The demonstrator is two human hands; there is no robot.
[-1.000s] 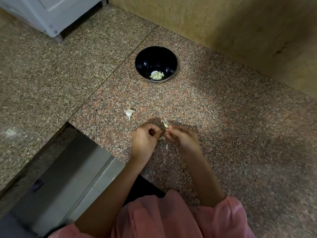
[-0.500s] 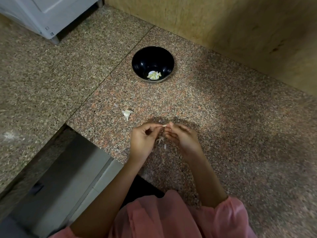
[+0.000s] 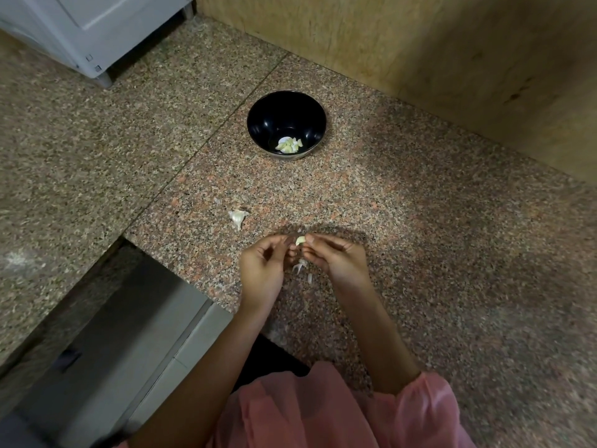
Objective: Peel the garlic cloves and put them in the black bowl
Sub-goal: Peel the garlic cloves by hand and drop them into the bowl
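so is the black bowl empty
No, several peeled garlic cloves lie at the bottom of the black bowl.

Over a speckled granite counter (image 3: 420, 253), the right hand (image 3: 336, 258) pinches a pale garlic clove (image 3: 300, 240) at its fingertips, with the left hand (image 3: 263, 270) curled against it. Loose skins (image 3: 302, 268) lie beneath. An unpeeled clove (image 3: 238, 217) sits left, and farther back the black bowl (image 3: 286, 124) holds peeled cloves (image 3: 288, 145).

Bowl (image 3: 268, 118) (cloves (image 3: 288, 145) inside) on counter (image 3: 420, 221), behind loose clove (image 3: 238, 217).
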